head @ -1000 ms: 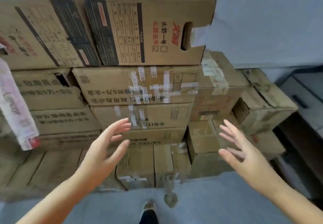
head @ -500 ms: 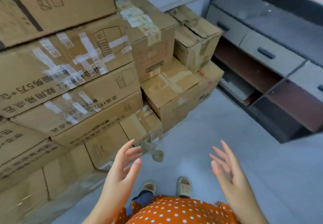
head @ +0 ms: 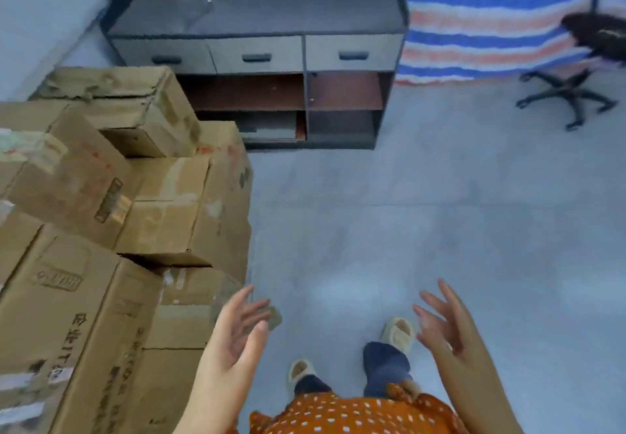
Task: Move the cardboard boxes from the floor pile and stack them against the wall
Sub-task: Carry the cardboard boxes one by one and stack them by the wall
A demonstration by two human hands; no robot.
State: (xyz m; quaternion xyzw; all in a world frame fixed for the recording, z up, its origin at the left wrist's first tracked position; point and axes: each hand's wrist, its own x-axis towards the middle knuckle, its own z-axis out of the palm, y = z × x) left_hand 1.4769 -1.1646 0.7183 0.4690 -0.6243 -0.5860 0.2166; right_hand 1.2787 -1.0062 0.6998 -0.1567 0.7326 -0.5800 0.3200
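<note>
Left hand: the left hand [head: 237,335] is raised in front of the body, fingers spread and loose, palm turned inward – nothing in it, close beside the nearest box but I cannot tell if it touches.
Right hand: the right hand [head: 447,328] mirrors it on the other side, fingers spread, empty, held over the floor.
Boxes: the cardboard boxes [head: 142,203] fill the left side of the view, stacked in steps against the wall [head: 40,10] – at least five can be counted, more may be cut off at the edge.
Top box: one small box [head: 135,108] sits highest at the back, a flap hanging open.
Nearest box: a tall box [head: 67,332] with printed characters down its side stands closest to the person.
Floor: the grey floor [head: 423,213] stretches out ahead and to the right of the stack.
Cabinet: one dark cabinet [head: 257,61] stands at the far wall just behind the stack – three drawers in a row on top, open shelves below.
Chair: one black office chair [head: 582,71] on wheels, far right.
Cloth: a blue and orange striped cloth [head: 491,20] hangs behind the chair.
Feet: two pale slippers [head: 398,330] show below an orange spotted top [head: 352,413].
</note>
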